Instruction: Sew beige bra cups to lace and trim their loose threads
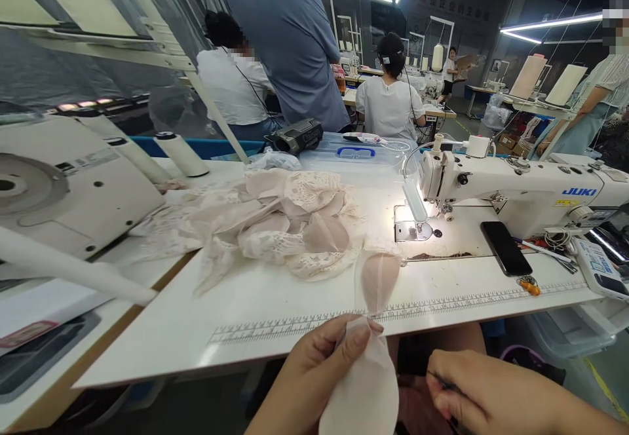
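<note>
Pale fabric (366,382) pinched in left hand (325,355), dark tool (446,383) gripped in right hand (474,382), lace heap (275,244) beyond

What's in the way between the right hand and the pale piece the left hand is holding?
Nothing that I can see. The left hand pinches the pale piece near its top, and the right hand is off to its right, with a gap between them. The right hand holds a dark tool, mostly hidden.
</note>
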Motion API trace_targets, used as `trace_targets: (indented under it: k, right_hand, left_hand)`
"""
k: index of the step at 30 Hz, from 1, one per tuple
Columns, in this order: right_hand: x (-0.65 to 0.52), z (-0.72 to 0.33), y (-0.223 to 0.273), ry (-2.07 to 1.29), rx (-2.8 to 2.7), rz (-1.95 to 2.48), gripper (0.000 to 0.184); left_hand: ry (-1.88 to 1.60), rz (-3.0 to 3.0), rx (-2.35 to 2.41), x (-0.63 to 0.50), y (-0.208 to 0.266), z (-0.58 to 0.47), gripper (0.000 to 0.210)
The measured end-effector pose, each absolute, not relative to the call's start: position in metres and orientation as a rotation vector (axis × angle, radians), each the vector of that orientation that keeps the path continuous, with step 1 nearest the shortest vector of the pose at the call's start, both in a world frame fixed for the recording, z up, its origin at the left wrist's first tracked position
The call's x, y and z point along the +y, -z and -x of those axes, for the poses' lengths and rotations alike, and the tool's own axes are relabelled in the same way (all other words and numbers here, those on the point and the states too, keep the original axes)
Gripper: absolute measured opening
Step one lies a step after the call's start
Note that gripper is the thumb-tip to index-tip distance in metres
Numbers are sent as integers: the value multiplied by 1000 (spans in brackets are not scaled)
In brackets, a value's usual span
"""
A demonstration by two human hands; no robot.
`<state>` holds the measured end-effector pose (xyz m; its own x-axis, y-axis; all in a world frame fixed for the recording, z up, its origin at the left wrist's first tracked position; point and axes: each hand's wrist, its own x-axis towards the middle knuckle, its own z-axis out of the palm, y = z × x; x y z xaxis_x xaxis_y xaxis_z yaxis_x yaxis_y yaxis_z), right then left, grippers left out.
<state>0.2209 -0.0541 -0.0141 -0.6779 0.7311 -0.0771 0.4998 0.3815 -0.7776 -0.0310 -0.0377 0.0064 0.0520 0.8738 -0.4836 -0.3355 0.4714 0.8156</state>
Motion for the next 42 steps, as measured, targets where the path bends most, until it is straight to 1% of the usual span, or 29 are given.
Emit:
trace_targets:
  k: [3,5,6,8,10,13,15,18,25,27,31,34,38,42]
  right_hand:
    - [-55,-223,24,-1326,-2384,970,16]
    - [-54,-222,23,-1401,-2308,980,12]
    - [-54,-221,19,-1383,-2244,1018,9]
    - [-52,-214,10,-1251,-2089,1092,5]
    - [-50,-201,3,-1080,-1976,1099,4]
    - [-45,-180,3,-836,-1972,1100,6]
    - [-42,-169,9,-749,-2018,1108,11]
    - [-38,-164,17,-696,-2063,1116,18]
    - [-32,-170,17,-780,-1908,1193,11]
    - [-31,-170,20,-726,-1861,1198,10]
    - [-30,-171,26,-489,-1897,1144,12]
    - [-31,-172,27,-366,-1959,1134,14]
    - [-28,-178,24,-359,-1995,1159,14]
    - [-17,-195,19,-369,-1872,1239,13]
  left_hand:
    - [-1091,-695,1267,-34,-4,34,50]
    - [-1137,-830,1321,-32,-1,36,49]
    - [-1143,-897,1339,-32,2,35,49]
    - [-1118,-1013,1353,-33,7,33,51]
    - [-1093,-1119,1348,-35,12,28,52]
    - [-1090,-1272,1314,-39,17,23,45]
    - [-1089,-1381,1302,-40,16,23,38]
    - [-1061,-1493,1316,-40,15,26,36]
    - [-918,-1519,1286,-35,25,30,44]
    - [-874,-1531,1268,-31,30,30,46]
    - [-830,-1637,1266,-24,34,30,50]
    - [-771,-1712,1275,-20,30,29,48]
    - [-694,-1699,1270,-20,18,25,47]
    - [-605,-1611,1257,-19,11,28,48]
